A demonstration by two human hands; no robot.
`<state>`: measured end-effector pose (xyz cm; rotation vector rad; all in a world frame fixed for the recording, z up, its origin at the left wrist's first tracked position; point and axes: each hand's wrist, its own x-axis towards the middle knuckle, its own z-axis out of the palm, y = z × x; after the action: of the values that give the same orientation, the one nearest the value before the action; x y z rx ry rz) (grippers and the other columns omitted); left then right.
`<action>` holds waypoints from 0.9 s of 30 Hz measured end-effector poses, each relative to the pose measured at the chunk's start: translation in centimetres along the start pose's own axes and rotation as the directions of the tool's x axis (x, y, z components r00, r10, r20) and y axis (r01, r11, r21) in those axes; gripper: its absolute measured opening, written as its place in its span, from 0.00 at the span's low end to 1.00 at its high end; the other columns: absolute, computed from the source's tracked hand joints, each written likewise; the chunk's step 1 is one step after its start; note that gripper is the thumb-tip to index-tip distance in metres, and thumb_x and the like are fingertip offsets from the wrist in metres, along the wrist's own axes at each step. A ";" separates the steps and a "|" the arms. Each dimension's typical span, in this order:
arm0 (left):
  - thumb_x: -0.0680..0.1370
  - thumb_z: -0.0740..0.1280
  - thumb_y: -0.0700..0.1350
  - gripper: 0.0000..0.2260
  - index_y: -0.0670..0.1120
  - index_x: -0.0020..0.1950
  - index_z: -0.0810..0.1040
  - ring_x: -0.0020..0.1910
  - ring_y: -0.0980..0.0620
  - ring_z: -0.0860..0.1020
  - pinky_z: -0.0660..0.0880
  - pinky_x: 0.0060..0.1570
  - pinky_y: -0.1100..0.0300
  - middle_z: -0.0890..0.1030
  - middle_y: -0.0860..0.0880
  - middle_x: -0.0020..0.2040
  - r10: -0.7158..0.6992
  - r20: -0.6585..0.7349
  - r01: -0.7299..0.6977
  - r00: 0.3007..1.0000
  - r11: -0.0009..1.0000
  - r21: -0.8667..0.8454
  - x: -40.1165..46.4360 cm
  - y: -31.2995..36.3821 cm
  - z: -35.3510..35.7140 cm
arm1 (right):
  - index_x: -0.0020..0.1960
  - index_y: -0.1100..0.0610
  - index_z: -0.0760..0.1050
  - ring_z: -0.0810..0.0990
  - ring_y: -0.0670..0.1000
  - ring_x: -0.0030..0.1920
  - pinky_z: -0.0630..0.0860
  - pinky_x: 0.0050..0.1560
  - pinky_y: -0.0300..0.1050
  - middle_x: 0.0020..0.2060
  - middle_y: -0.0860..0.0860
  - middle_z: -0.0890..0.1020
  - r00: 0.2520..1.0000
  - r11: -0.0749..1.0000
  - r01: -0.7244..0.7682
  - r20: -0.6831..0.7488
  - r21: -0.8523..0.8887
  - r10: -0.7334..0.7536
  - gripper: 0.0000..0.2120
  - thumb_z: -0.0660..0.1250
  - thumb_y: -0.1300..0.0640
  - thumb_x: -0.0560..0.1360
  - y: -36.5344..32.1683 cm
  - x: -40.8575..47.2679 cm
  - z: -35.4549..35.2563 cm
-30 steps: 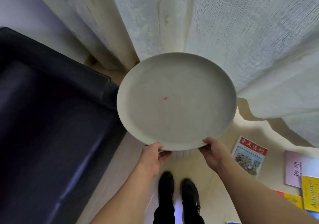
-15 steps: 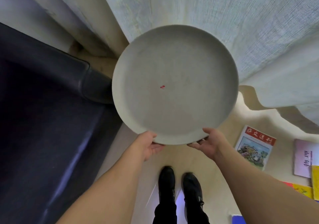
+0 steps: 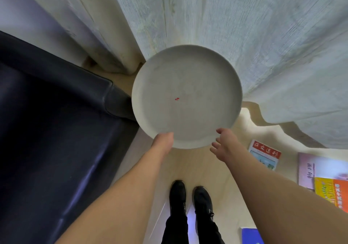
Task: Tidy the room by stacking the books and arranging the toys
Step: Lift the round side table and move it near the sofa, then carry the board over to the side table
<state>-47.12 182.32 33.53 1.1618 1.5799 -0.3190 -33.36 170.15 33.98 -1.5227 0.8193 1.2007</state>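
A round grey side table (image 3: 188, 78) with a raised rim and a small red speck on it stands by the curtain. My left hand (image 3: 163, 140) is at its near rim, with the fingers hidden under the edge. My right hand (image 3: 225, 144) is just off the rim at the near right, fingers spread, thumb close to the edge. Books lie on the floor at the right: a red-and-white one (image 3: 264, 154), a pink one (image 3: 316, 168), an orange-and-yellow one (image 3: 331, 193) and a blue one (image 3: 251, 235).
A dark leather sofa (image 3: 56, 130) fills the left side, its arm touching the table's left edge. Pale curtains (image 3: 244, 36) hang behind the table and drape onto the light wooden floor (image 3: 188, 164). My black shoes (image 3: 190, 196) stand below the table.
The table has moved away from me and lower, towards the curtain. My right hand has come off the rim and spread its fingers. My left hand stays at the rim.
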 end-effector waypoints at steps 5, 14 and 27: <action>0.81 0.55 0.48 0.18 0.41 0.63 0.75 0.54 0.43 0.73 0.68 0.51 0.55 0.76 0.45 0.56 0.307 -0.011 -0.278 0.952 0.876 0.394 -11.8 2.5 -3.2 | 0.62 0.55 0.69 0.73 0.51 0.45 0.71 0.54 0.47 0.52 0.52 0.72 0.988 0.949 0.151 0.028 -0.278 -0.149 0.12 0.60 0.55 0.79 -0.8 -12.3 -2.4; 0.83 0.57 0.48 0.19 0.41 0.71 0.69 0.68 0.41 0.70 0.67 0.65 0.49 0.72 0.41 0.69 0.559 0.159 -0.497 0.814 0.528 0.689 -28.5 -0.4 -6.4 | 0.76 0.57 0.60 0.74 0.59 0.62 0.72 0.62 0.52 0.69 0.58 0.71 0.837 0.451 0.473 0.226 -0.757 -0.498 0.26 0.60 0.58 0.79 4.2 -31.6 -10.2; 0.82 0.56 0.50 0.22 0.43 0.74 0.68 0.70 0.39 0.70 0.67 0.70 0.46 0.71 0.40 0.72 0.623 0.433 -0.648 0.652 0.160 0.745 -35.4 -1.5 -3.2 | 0.66 0.53 0.69 0.75 0.57 0.63 0.75 0.56 0.49 0.61 0.52 0.74 0.783 0.549 0.412 -0.025 -0.727 -0.621 0.25 0.62 0.55 0.68 10.9 -37.0 -20.5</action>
<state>-52.92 165.91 64.58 2.5214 0.6289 -0.5793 -47.85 145.00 66.60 -2.3915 -0.0179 0.8498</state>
